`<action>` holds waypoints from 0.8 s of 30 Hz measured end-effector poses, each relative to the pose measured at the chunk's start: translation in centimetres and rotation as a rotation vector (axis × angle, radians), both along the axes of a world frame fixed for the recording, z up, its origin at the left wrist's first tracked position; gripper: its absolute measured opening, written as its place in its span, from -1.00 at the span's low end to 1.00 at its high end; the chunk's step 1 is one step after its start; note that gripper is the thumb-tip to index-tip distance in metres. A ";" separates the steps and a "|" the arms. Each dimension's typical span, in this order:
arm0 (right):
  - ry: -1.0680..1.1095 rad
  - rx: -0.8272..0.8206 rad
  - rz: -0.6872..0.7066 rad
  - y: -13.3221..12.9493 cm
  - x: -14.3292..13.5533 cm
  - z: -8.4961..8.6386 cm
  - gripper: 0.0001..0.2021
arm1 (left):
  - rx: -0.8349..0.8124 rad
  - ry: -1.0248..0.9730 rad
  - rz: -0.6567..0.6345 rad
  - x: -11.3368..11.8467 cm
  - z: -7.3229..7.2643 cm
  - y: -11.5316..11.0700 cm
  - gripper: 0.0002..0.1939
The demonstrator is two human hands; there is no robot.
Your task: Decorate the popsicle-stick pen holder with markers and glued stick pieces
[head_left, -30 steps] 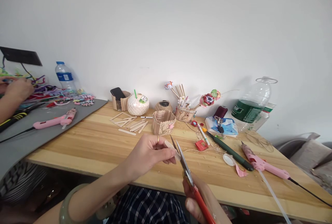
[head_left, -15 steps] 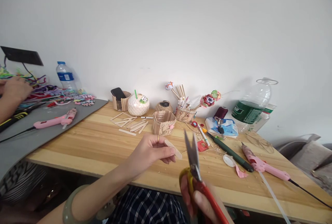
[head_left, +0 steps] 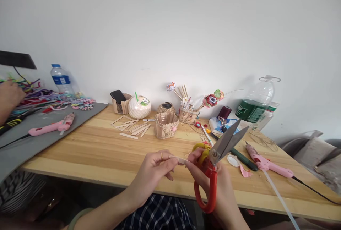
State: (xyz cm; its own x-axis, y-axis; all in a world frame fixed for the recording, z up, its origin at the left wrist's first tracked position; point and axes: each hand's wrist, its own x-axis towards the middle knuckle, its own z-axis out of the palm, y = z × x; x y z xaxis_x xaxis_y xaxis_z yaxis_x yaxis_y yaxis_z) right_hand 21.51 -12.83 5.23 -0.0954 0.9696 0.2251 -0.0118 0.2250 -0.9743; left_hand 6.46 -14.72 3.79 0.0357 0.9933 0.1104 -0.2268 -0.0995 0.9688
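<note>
Between the thumb and fingers of my left hand [head_left: 157, 169] is one end of a wooden craft stick [head_left: 182, 160], held over the front of the table. My right hand [head_left: 213, 182] has scissors [head_left: 221, 148] with red and yellow handles hooked on it, blades parted and pointing up to the right. The thumb and a finger of that hand touch the stick's other end. Behind the hands stands a small box made of craft sticks [head_left: 166, 126] with a pink ornament. Loose craft sticks [head_left: 134, 127] lie to its left.
A pink glue gun [head_left: 266, 162] lies at the right, near a dark green pen-like tool [head_left: 243, 159]. Along the wall stand a white coconut [head_left: 139, 108], a twine ball [head_left: 165, 108] and a large bottle [head_left: 254, 104]. Far left, another person's hand [head_left: 10, 97] reaches among colourful pipe cleaners.
My right hand has moved up beside my left and turned the scissors to point right. Its fingers now meet the craft stick. The view has shifted slightly.
</note>
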 end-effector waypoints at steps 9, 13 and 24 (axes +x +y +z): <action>-0.045 -0.077 0.124 0.2 0.6 -0.1 -0.73 | 0.040 0.263 0.041 -0.6 0.7 -0.3 -0.83; -0.029 -0.033 0.056 0.2 0.3 0.6 -0.71 | -0.036 0.203 0.042 -0.8 0.8 -0.2 -0.84; -0.277 -0.097 0.192 -0.1 3.5 -2.0 -0.57 | -0.124 -0.082 0.048 -0.9 1.1 -0.5 -0.79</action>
State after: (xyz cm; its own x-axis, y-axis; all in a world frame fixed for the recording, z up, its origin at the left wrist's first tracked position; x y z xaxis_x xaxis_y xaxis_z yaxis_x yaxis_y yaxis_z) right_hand 25.01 -12.93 3.19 -0.3231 0.9436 0.0726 0.2227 0.1503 -0.9632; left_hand 5.53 -15.24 4.90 -0.0159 0.9998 -0.0127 -0.3039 0.0072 0.9527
